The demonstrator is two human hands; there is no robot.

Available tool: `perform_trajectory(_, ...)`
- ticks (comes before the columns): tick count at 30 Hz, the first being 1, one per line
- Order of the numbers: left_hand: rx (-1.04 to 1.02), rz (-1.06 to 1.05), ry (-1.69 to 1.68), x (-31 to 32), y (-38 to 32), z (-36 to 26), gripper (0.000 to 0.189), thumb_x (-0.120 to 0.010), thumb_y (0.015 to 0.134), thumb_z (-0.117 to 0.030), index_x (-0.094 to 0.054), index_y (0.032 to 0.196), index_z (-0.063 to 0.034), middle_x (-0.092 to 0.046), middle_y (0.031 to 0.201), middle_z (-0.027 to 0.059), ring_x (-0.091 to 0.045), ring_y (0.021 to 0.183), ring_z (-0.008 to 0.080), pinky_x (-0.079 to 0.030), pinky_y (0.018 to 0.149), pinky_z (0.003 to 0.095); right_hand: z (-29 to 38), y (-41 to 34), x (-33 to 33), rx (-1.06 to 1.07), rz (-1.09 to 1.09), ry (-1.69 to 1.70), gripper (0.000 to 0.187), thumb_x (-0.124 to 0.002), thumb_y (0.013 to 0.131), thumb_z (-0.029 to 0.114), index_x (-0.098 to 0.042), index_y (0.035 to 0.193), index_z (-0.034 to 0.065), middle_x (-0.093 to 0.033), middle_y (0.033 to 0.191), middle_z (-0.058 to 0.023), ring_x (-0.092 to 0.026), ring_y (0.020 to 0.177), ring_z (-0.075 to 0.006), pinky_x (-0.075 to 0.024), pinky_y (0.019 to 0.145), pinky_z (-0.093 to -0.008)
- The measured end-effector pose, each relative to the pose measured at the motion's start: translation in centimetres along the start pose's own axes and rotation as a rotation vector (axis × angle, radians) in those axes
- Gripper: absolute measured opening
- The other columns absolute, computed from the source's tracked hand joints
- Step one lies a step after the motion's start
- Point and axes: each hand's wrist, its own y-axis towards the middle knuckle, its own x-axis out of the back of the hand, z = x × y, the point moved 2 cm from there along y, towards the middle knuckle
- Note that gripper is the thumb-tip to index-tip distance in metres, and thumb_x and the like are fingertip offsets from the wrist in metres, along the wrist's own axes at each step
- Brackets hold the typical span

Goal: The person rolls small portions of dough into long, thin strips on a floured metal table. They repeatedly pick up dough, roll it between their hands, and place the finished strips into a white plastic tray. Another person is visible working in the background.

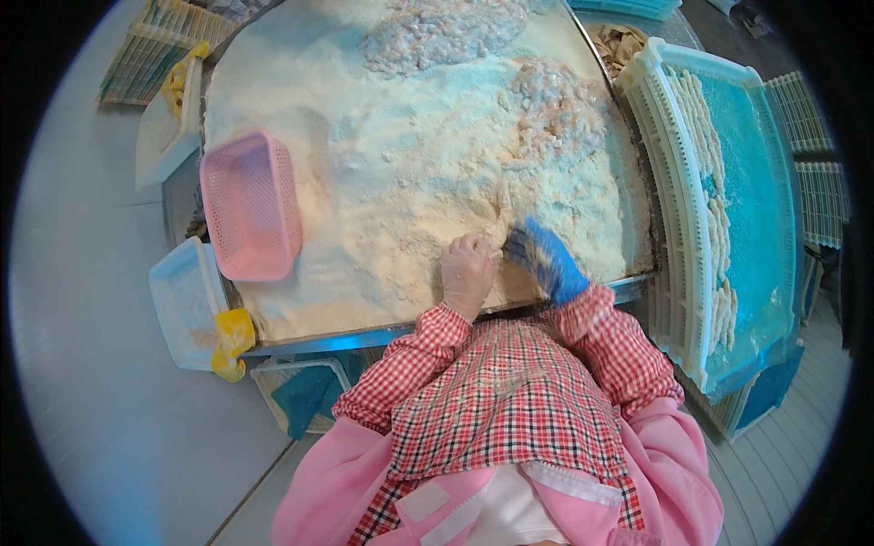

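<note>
My left hand (470, 267), in a thin clear glove, is curled at the near part of a table spread with pale breading powder (382, 205). Just to its right is my right hand (543, 258) in a blue glove dusted with powder, its fingers slightly blurred and pointing towards the left one. Whether either hand pinches a small piece between the fingers cannot be made out. Beyond them lies a mound of raw, pinkish meat strips (556, 112), partly dusted. A larger, wetter heap of raw strips (444, 34) sits at the far side.
At the table's left stands a pink perforated plastic basket (290, 211). White stacked trays (741, 157) on the right hold rows of coated strips (720, 239) on a blue-green sheet. A white tub (181, 307) with a yellow item (233, 334) adjoins the left corner. The table's metal edge (382, 336) runs before me.
</note>
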Motion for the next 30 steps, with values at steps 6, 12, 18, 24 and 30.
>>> perform_trajectory(6,0.101,-0.402,-0.444,3.3,0.8,0.0,0.045,-0.056,0.087,-0.017,-0.05,0.126,0.003,-0.049,0.129,0.018,-0.043,0.124,0.0331,-0.03,0.108,0.044,-1.0,2.6,-2.0,0.209,0.282,0.011,0.044,-0.046,0.101,0.033,-0.049,0.133,0.0034,-0.06,0.121,-0.0101,-0.058,0.105,-0.0209,-0.0489,0.09,-0.035)
perform_trajectory(12,-0.162,-0.349,-0.631,0.9,3.8,-5.5,0.046,-0.038,0.1,-0.022,-0.04,0.141,0.0,-0.033,0.15,0.0184,-0.026,0.142,0.0305,-0.014,0.118,0.0405,-5.0,5.3,-3.7,0.813,0.374,0.415,0.054,-0.04,0.102,0.035,-0.027,0.149,0.0093,-0.036,0.149,-0.0062,-0.038,0.132,-0.0201,-0.0285,0.114,-0.0338)
perform_trajectory(18,-0.132,-0.267,-0.443,2.3,7.3,0.2,0.056,-0.04,0.098,-0.033,-0.034,0.144,-0.0028,-0.029,0.153,0.0173,-0.022,0.144,0.0303,-0.013,0.118,0.0452,2.6,1.1,-1.6,0.042,0.397,0.414,0.039,-0.046,0.1,0.04,-0.055,0.125,0.0107,-0.062,0.099,0.0012,-0.056,0.075,-0.0105,-0.048,0.061,-0.0289)
perform_trajectory(24,-0.439,0.195,0.142,0.9,2.1,2.3,0.07,-0.054,0.088,-0.04,-0.035,0.144,-0.0015,-0.026,0.154,0.0177,-0.023,0.142,0.0341,-0.014,0.116,0.0513,22.7,-12.9,1.0,0.235,0.102,-0.214,0.039,-0.054,0.096,0.037,-0.057,0.124,0.01,-0.047,0.078,0.0091,-0.036,0.057,-0.004,-0.0524,0.065,-0.0346)
perform_trajectory(30,-0.239,-0.164,0.058,-0.4,7.9,3.9,0.07,-0.061,0.084,-0.032,-0.036,0.143,-0.003,-0.03,0.152,0.0166,-0.026,0.141,0.0341,-0.019,0.114,0.0521,35.7,-16.0,18.9,0.451,0.141,-0.326,0.061,-0.063,0.091,0.038,-0.042,0.138,0.0049,-0.051,0.092,0.0046,-0.04,0.066,-0.0059,-0.0467,0.057,-0.0218)
